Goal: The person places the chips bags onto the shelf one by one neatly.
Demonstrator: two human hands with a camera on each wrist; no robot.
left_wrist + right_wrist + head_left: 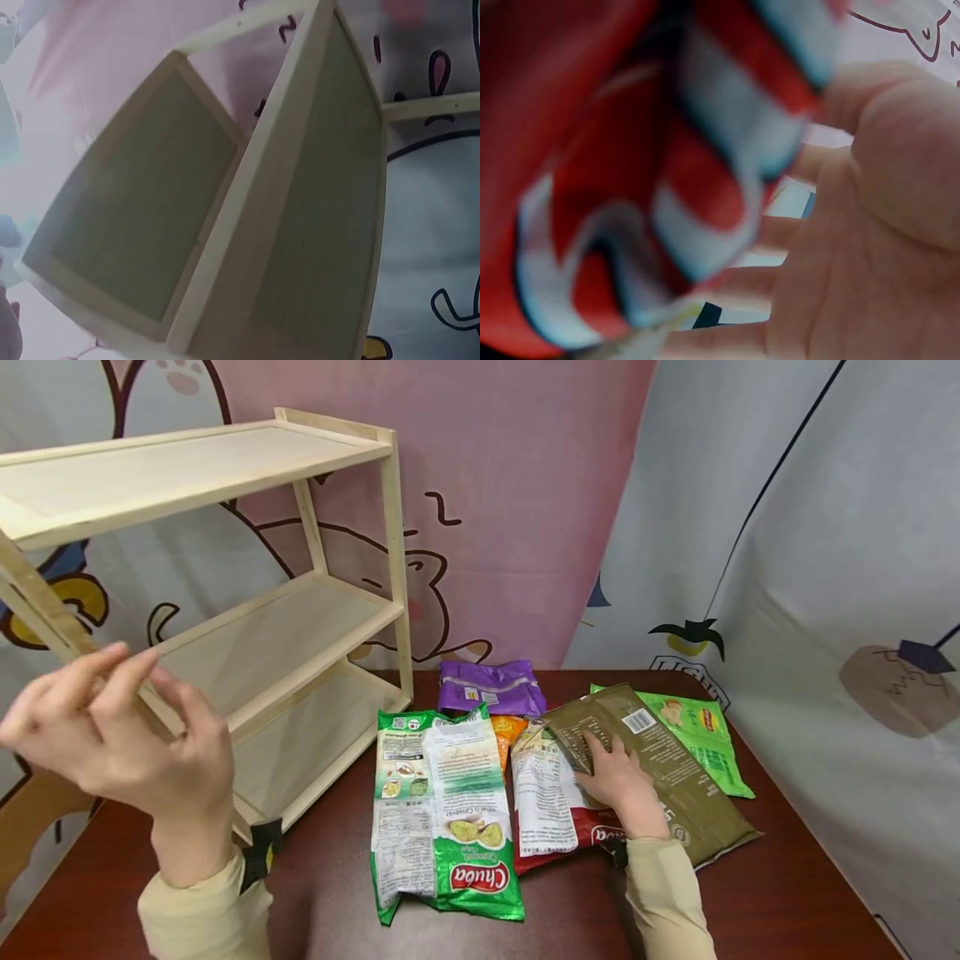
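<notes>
My right hand (621,781) lies with spread fingers on an olive-brown snack bag (678,793), over its left side. Under that bag's left edge is a red-and-white Chuba chip bag (543,802); its red lettered part (622,217) fills the left of the right wrist view, beside the palm (862,255). A green-and-white Chuba cassava chip bag (468,802) lies flat to the left. My left hand (142,735) is raised in front of the wooden shelf (292,652), fingers loosely bent and holding nothing.
The three-tier shelf stands at the left, its boards (150,195) bare in the left wrist view. Behind the Chuba bags lie a purple bag (491,687) and an orange packet (507,732). A lime-green bag (701,739) lies partly under the olive-brown one. Printed curtains hang behind the table (795,893).
</notes>
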